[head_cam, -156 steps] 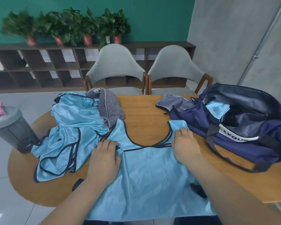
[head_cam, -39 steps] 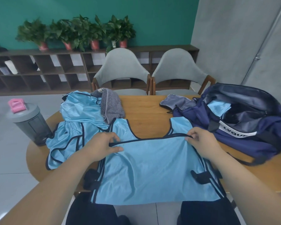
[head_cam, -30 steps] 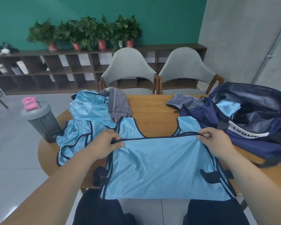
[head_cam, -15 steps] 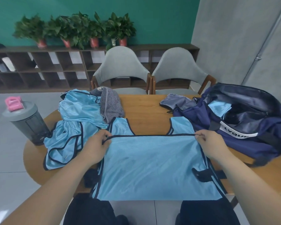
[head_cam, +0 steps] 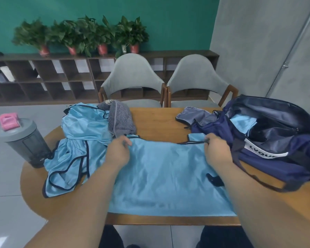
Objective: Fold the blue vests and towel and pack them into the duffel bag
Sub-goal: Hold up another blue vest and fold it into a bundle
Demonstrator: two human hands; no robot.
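Blue vest (head_cam: 165, 176): lying flat on the bench (head_cam: 157, 122), lower half doubled up to the shoulders. Your left hand (head_cam: 117, 153) and right hand (head_cam: 217, 153) are pinching its dark-trimmed edge, fingers (head_cam: 127, 141) curled on the cloth. Step in hand, likely: finishing the first fold. Next is calling for a crosswise fold, then packing into the open duffel bag (head_cam: 276, 158) at your right.

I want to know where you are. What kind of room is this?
Probably a meeting room or office lounge: a wooden table with two grey chairs, and a long cubby shelf topped with potted plants.
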